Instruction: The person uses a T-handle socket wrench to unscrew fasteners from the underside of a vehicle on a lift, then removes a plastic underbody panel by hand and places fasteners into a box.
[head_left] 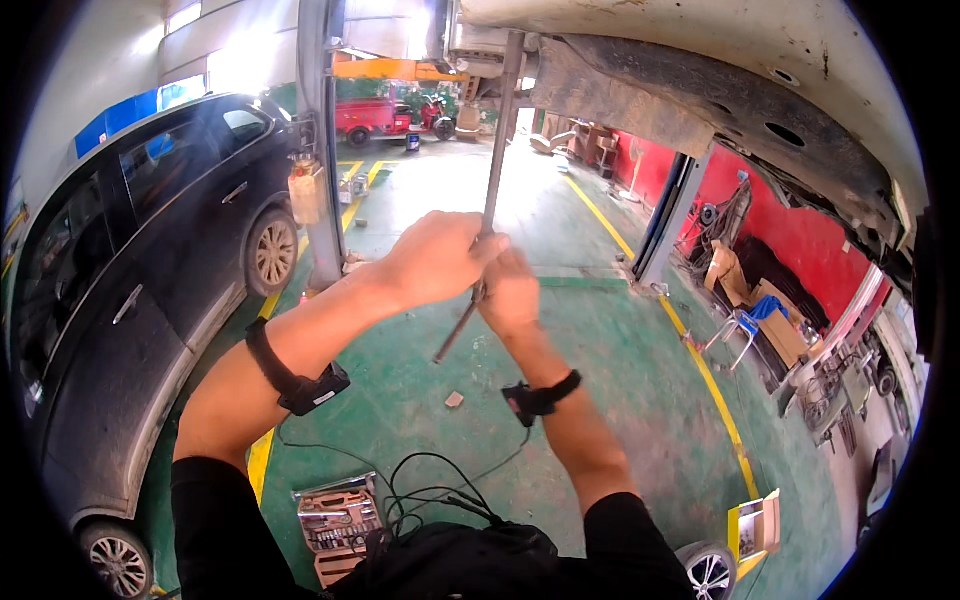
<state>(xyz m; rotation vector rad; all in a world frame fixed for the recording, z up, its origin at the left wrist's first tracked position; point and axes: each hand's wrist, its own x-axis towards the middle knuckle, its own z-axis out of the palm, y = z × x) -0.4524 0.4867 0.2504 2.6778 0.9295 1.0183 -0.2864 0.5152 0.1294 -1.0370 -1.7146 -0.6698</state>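
A long grey metal pipe rises from my hands toward the underside of the raised vehicle. My left hand is closed around its lower part. Just beside it on the right, my right hand is closed too, slightly blurred, at a thin metal rod that sticks out below, slanting down to the left. The fingers hide how pipe and rod meet. Each forearm wears a black strap with a small box, the left one nearer the elbow.
Lift posts stand left and right. A dark car is parked at left. On the green floor lie an open tool case, a small block, a wheel and an open yellow box. Black cables hang by my body.
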